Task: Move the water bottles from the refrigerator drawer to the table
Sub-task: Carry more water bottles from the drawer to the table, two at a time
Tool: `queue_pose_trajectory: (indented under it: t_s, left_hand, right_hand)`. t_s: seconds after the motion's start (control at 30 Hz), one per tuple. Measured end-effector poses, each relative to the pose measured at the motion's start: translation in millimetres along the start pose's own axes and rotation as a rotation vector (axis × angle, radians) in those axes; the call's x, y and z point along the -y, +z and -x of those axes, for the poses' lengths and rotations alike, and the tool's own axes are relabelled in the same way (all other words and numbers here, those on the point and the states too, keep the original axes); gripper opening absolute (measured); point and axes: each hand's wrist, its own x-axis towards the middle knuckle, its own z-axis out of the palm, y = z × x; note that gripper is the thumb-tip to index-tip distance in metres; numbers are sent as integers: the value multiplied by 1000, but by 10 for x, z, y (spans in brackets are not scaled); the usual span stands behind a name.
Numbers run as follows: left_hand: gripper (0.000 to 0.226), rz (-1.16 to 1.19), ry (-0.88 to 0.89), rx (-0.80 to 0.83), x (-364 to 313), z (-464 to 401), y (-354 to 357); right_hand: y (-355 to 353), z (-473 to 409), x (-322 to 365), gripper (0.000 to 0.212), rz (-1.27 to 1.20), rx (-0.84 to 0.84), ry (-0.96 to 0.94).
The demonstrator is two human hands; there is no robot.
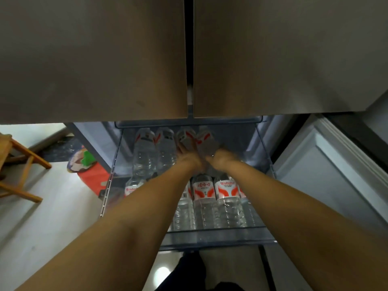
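The refrigerator drawer [216,238] stands pulled out below me, holding several clear water bottles with red and white labels in two rows. Both my arms reach into its back row. My left hand [190,157] grips one back-row bottle [184,138] around its body. Right beside it, my right hand [221,158] grips the neighbouring bottle [206,140]. Two more bottles [144,152] lie to the left in the back row. The front row [226,198] lies under my forearms, partly hidden. The image is blurred around the hands.
The two closed upper refrigerator doors [94,59] hang over the drawer's back. An open lower door panel [327,175] stands on the right. On the floor to the left are a wooden stool [23,164], a red mat [94,177] and a slipper [80,160].
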Motion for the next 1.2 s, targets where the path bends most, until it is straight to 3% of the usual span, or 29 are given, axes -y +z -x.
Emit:
queue_pose_trajectory:
  t_s: [0.07, 0.17, 0.27, 0.4, 0.5, 0.67, 0.7, 0.83, 0.93, 1.0, 1.1, 1.2]
  left_hand:
    - [101, 61, -43, -51, 5, 57, 101]
    - [85, 119, -25, -164, 16, 158, 152]
    - [77, 143, 17, -138, 15, 264, 70]
    - [106, 212, -29, -1, 76, 418, 4]
    - [108, 208, -43, 71, 132, 578, 11]
    - [115, 159, -1, 50, 232, 885, 99]
    - [116, 154, 3, 59, 245, 918, 126]
    - [107, 25, -69, 105, 121, 1157, 164]
    - [99, -102, -71, 160, 25, 1134, 142]
    - [78, -137, -48, 206, -43, 1053, 68]
    - [51, -146, -2, 132, -162, 850, -175]
    - [51, -247, -17, 87, -157, 617, -307]
  right_hand:
    - [-50, 96, 13, 52, 52, -9, -6]
    - [-107, 297, -9, 49, 122, -8, -23]
    - [-155, 496, -64, 42, 105, 21, -20]
    - [-127, 614, -156, 53, 76, 46, -9]
    - [-83, 738, -213, 53, 66, 55, -27]
    - [-16, 810, -441, 53, -142, 205, 85]
    - [-23, 815, -482, 62, -161, 258, 118]
    - [-15, 888, -575, 94, -39, 446, 141]
    - [-39, 912, -585, 97, -11, 507, 127]
    - [-75, 891, -575, 95, 3, 542, 146]
    - [-196, 806, -512, 80, -69, 424, 127]
    - [-118, 705, -417, 64, -93, 201, 15]
